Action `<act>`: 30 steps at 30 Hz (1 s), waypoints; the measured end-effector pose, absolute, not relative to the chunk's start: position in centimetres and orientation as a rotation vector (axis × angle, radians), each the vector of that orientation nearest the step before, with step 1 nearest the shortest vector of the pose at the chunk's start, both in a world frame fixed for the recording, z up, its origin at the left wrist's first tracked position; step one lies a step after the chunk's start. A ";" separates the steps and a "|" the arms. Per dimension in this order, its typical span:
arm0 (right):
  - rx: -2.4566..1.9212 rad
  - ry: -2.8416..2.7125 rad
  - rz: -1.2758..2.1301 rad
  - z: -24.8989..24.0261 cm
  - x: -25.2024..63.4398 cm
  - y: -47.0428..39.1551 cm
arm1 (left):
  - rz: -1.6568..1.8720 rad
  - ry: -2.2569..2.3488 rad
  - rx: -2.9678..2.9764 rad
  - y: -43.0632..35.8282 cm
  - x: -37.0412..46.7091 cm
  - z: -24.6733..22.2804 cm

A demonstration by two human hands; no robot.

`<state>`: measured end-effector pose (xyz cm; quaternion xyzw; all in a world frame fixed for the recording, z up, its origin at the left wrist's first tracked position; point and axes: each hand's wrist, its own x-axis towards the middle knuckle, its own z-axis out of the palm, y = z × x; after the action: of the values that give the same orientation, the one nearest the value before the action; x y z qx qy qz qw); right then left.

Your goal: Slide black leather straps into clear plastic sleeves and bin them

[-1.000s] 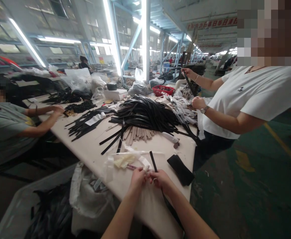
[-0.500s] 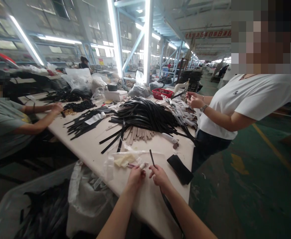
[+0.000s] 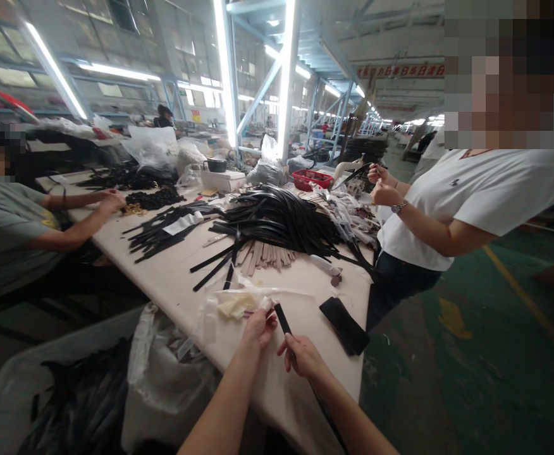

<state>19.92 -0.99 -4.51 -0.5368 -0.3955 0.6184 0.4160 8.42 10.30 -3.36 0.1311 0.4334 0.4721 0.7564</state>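
My right hand is closed round a flat black strap, whose short end sticks up past the fingers toward my left hand. The strap's long part runs down behind my right forearm. Beside it, my left hand has its fingers pinched together, with a small white wad at the fingertips. Its material is too small to tell. Just beyond my left hand lies crumpled yellowish paper. A stack of black rectangular pieces rests to the right of my right hand.
Across the table lies a big pile of black straps, with a red basket behind. Co-workers sit at left and stand at right, both handling pieces. A white sack and a bin of black scraps stand below left.
My right hand has turned the strap so its flat face shows and its end leans toward my left hand. The standing co-worker's hands have risen slightly.
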 end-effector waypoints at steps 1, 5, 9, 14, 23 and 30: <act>-1.366 -0.993 1.548 -4.5 19.9 -0.9 | 1.020 0.938 0.289 10.3 8.4 -3.3; -1.418 -1.003 1.525 -4.5 20.1 -0.8 | 1.009 0.946 0.269 10.2 8.3 -3.2; -1.404 -1.045 1.511 -4.5 20.3 -0.8 | 1.004 0.937 0.276 10.2 8.3 -3.1; -1.414 -1.071 1.499 -4.6 20.4 -0.6 | 0.984 0.954 0.330 10.1 8.5 -2.9; -1.397 -1.064 1.463 -4.3 20.5 -0.4 | 0.990 1.009 0.295 10.2 8.5 -2.6; -1.428 -1.061 1.464 -4.3 20.5 -0.4 | 0.964 0.996 0.273 10.3 8.5 -2.7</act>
<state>20.51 -0.35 -4.30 -0.5664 -0.4207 0.5805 0.4066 8.47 10.28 -2.72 0.1253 0.4574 0.4429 0.7609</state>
